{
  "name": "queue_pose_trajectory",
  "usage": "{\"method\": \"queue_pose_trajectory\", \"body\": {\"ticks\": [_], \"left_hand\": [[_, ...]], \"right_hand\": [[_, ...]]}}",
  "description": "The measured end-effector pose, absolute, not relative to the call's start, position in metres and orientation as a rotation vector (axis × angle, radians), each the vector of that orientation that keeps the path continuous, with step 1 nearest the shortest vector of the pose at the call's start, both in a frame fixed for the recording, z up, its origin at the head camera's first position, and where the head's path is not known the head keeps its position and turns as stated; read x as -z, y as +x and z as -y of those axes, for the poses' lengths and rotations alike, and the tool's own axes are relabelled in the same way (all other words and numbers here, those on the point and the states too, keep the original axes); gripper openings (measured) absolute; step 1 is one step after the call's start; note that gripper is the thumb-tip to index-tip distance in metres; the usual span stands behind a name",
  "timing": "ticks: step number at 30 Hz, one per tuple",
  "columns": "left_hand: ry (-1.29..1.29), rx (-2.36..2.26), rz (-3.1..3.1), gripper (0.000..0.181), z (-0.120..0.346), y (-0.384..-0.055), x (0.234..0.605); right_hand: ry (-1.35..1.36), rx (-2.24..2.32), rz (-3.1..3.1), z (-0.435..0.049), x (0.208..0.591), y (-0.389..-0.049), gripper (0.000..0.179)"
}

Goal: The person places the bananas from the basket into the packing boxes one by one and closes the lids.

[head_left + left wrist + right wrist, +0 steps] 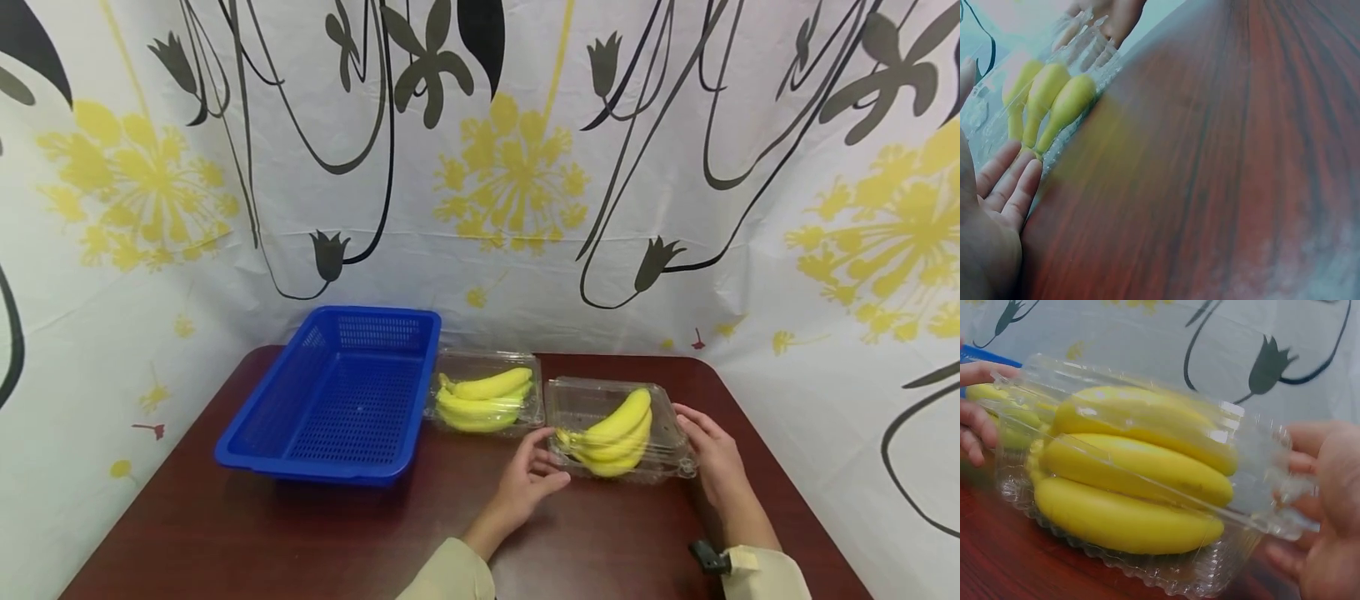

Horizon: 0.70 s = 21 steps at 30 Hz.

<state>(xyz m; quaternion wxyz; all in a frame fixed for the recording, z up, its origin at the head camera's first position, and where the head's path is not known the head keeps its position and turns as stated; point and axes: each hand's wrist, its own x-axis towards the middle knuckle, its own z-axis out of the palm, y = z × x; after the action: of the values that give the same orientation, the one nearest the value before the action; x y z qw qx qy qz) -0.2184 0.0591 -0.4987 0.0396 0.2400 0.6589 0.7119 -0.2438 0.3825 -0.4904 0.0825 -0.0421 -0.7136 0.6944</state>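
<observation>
A clear plastic clamshell box (663, 442) with a bunch of yellow bananas (1141, 469) in it lies on the right part of the table, its lid down over the fruit. My left hand (522, 477) is at the box's left end, fingers extended against the side near the banana stems, thumb held apart. At the opposite end, my right hand (712, 450) rests its fingers along the side; the right wrist view shows part of those fingers (1304, 464) through the plastic. A second clear box (528, 360) with bananas (483, 400) sits just to the left.
A blue plastic basket (427, 358) with slotted walls stands at the left of the dark red-brown table (315, 533). Behind the table hangs a white cloth (517, 292) with grey and yellow flower prints. A small black device (708, 557) is on the right sleeve.
</observation>
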Motion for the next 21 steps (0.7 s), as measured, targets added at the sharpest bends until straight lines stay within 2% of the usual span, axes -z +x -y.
{"method": "queue_pose_trajectory", "body": {"ticks": [5, 9, 14, 21], "left_hand": [[0.650, -2.197, -2.051, 0.051, -0.069, -0.229, 0.519], [0.578, -2.174, -2.066, 0.042, -0.076, -0.235, 0.526], [0.547, -2.169, -2.037, 0.033, -0.079, -0.240, 0.523], [0.459, -2.094, -2.051, 0.029, -0.077, -0.244, 0.510]], "right_hand": [[-0.459, -1.556, 2.392, -0.371, 0.479, -0.237, 0.054], [-0.619, -1.299, 2.342, -0.359, 0.480, -0.232, 0.049], [-0.623, -1.143, 2.221, -0.350, 0.488, -0.230, 0.046], [-0.580, -1.218, 2.215, -0.343, 0.495, -0.226, 0.051]]}}
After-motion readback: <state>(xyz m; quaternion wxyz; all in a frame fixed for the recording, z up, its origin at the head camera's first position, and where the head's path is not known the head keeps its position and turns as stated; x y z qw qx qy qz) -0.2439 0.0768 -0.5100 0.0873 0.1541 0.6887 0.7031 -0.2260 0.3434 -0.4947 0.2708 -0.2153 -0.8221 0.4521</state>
